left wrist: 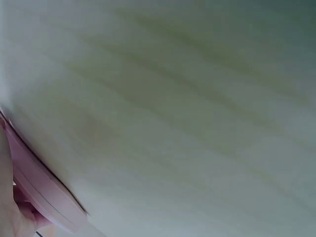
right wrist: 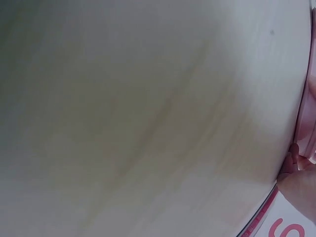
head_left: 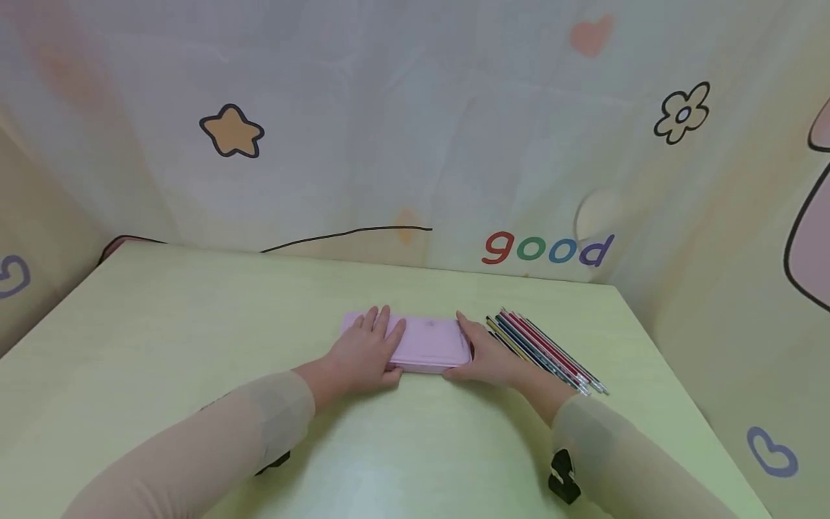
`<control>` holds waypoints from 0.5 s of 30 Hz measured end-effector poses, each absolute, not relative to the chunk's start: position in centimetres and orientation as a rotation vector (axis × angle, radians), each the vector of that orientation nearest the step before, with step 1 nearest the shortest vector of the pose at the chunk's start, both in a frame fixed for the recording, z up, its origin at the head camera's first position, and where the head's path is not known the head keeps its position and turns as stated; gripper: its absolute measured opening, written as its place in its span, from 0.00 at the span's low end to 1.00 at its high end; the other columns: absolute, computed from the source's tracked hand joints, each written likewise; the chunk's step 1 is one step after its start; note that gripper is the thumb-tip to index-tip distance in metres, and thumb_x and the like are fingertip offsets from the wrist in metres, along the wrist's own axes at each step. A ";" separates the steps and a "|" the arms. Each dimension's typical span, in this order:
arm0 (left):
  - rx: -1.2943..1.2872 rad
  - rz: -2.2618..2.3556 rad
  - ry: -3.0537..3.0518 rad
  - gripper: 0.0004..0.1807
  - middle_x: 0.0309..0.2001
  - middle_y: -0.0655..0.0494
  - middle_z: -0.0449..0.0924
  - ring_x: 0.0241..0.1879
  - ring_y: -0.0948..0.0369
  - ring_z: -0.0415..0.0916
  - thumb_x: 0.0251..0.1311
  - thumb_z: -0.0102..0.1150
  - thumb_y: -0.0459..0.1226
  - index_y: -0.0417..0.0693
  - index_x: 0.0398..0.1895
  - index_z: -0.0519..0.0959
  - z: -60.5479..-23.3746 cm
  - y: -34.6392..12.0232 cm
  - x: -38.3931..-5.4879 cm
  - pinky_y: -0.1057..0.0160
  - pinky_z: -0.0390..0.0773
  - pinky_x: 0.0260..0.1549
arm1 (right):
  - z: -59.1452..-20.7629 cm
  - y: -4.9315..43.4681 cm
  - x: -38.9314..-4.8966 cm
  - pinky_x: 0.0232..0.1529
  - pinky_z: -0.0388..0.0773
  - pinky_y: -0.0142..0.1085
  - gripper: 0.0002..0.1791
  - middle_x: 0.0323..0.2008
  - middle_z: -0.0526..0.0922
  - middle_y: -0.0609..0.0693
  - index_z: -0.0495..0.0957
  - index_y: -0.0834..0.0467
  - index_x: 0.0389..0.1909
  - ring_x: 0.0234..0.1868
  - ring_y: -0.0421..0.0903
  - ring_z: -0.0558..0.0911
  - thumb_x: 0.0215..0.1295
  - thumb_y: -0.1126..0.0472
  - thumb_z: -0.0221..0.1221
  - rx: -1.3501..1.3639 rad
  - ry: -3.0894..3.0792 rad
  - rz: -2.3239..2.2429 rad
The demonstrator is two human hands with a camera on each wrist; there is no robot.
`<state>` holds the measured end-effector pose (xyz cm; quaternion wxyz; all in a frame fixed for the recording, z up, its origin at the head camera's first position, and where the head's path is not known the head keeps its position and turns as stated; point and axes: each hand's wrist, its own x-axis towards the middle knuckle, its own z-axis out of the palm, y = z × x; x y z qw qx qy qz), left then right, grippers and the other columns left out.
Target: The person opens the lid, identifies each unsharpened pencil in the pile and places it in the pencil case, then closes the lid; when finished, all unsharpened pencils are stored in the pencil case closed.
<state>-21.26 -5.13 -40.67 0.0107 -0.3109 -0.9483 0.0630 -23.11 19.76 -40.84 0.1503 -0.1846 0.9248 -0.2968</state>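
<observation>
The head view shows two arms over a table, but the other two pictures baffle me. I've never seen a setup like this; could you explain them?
There is no machine here: these are a person's own bare hands. The wide picture comes from a camera worn on the head, looking forward and down. The other two come from cameras on the wrists, so each shows mostly tabletop, with a bit of hand and a flat pink case at the edge.

The left hand rests on the case's left end, fingers spread over the top. The right hand grips its right end, thumb at the near edge. Beside the right hand lies a bunch of pencils.
</observation>
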 end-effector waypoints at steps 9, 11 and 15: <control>-0.927 0.295 -3.000 0.43 0.69 0.35 0.50 0.66 0.40 0.52 0.62 0.41 0.61 0.44 0.72 0.51 -40.1 -4.8 -21.5 0.45 0.60 0.59 | -40.8 19.8 -23.6 0.66 0.50 0.50 0.62 0.72 0.47 0.58 0.37 0.59 0.73 0.70 0.53 0.50 0.48 0.45 0.69 -0.536 2.637 -0.838; -0.946 0.316 -2.976 0.42 0.68 0.34 0.54 0.64 0.39 0.56 0.62 0.42 0.60 0.42 0.71 0.53 -40.0 -4.7 -21.3 0.46 0.64 0.57 | -40.9 19.8 -23.5 0.66 0.50 0.49 0.62 0.72 0.47 0.57 0.37 0.58 0.73 0.70 0.53 0.50 0.48 0.45 0.69 -0.525 2.632 -0.831; -1.001 0.374 -2.877 0.40 0.62 0.31 0.62 0.58 0.37 0.65 0.62 0.44 0.58 0.37 0.68 0.60 -39.7 -4.7 -21.2 0.49 0.73 0.49 | -40.9 19.8 -23.4 0.66 0.50 0.49 0.62 0.71 0.47 0.58 0.37 0.58 0.73 0.70 0.53 0.51 0.48 0.46 0.70 -0.516 2.627 -0.838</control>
